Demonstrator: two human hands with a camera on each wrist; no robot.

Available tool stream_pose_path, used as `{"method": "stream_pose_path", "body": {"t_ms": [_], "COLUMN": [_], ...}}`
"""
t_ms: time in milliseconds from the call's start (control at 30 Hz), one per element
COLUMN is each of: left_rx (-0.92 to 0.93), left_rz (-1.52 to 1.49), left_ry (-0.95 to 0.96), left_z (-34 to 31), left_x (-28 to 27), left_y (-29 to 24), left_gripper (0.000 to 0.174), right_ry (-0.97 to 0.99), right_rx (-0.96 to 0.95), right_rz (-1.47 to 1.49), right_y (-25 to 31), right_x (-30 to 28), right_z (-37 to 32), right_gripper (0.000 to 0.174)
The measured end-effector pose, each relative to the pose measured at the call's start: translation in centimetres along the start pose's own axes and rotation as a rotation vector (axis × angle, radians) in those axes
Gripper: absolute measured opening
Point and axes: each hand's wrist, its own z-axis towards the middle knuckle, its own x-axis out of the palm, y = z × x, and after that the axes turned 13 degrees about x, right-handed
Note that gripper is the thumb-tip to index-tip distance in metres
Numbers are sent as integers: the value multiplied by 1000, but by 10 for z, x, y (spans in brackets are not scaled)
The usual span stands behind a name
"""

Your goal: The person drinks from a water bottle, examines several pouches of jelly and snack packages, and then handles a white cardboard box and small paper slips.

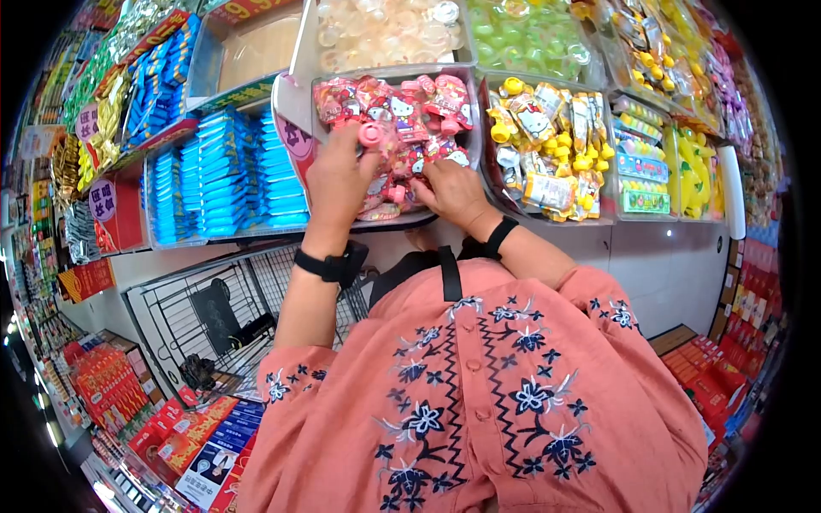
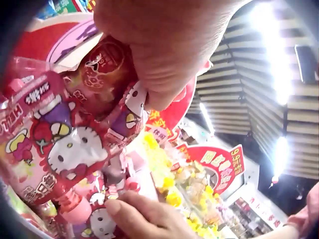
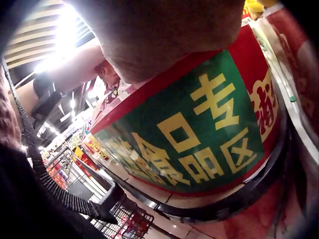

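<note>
Pink cartoon-cat pouches with spout caps (image 1: 410, 120) fill a clear bin (image 1: 472, 103) in front of the person. At the bin's left side, the left hand (image 1: 338, 175) grips a pink spouted pouch (image 1: 373, 135), its round cap facing up in the head view. The left wrist view shows that hand (image 2: 164, 45) from close by, its fingertips hidden behind a red-pink pouch (image 2: 102, 69). On the right, the right hand (image 1: 460, 192) reaches down into the pile with bent fingers at the pouches. I cannot tell whether it pinches one.
Yellow-capped pouches (image 1: 547, 145) fill the bin to the right; blue packets (image 1: 227, 171) stand in rows to the left. Behind are bins of pale jelly cups (image 1: 389, 34) and green ones (image 1: 534, 43). A wire shopping cart (image 1: 214, 316) stands below, left of the person.
</note>
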Motion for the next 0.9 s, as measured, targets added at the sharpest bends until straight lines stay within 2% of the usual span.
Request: {"method": "stream_pose_path", "body": {"t_ms": [67, 100, 200, 233, 333, 433, 533, 633, 733, 833, 900], "left_rx": [-110, -225, -400, -555, -539, -729, -873, -901, -1095, -1071, -1086], "left_rz": [-131, -213, -336, -417, -362, -361, -342, -222, -255, -227, -298], "left_ry": [-129, -188, -394, -490, -666, -723, -613, -338, -173, 57, 97], "left_z": [-11, -15, -42, -57, -118, -193, -279, -376, -403, -410, -433], "left_x": [-16, -32, -88, -103, -133, -138, -114, -65, -25, -4, 22], "left_y": [3, -3, -6, -3, 30, 71, 125, 191, 193, 182, 197], "left_gripper": [22, 22, 19, 19, 16, 18, 26, 28, 41, 41, 34], "right_ry": [-4, 10, 38, 38, 36, 38, 46, 73, 88, 97, 101], "right_rx": [-7, -3, -8, -10, -21, -26, -25, -25, -22, -15, -11], "right_rz": [-3, -10, -26, -36, -58, -48, -72, -59, -71, -84, -91], "right_y": [-1, -1, 0, 1, 0, 1, 3, 2, 3, 3, 3], "right_x": [0, 0, 0, -1, -1, -1, -1, 0, 0, -1, -1], "right_z": [-1, -1, 0, 0, 0, 0, 0, 0, 1, 0, 0], "right_gripper": [29, 29, 28, 28, 28, 28, 28, 27, 29, 30, 30]}}
